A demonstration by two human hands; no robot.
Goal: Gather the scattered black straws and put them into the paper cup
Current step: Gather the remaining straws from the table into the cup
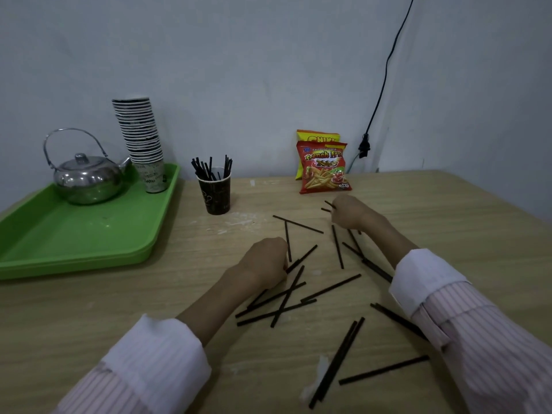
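Right grip (348, 212) pinches black straws (328, 206) near snack bags (325, 171), table's far edge.

Small break or pantry corner — office or home, cannot tell which. Wood-grain laminate table (119, 309) pushed against bare pale painted wall (239, 70). Green plastic tray (59, 234) at left edge carries steel kettle (86, 179) and tall stack of paper cups (143, 141) — drinks setup. 2 snack bags (324, 167) lean on wall at back. Black cable (385, 73) runs down wall to plug (364, 147). Dim light, no decoration.
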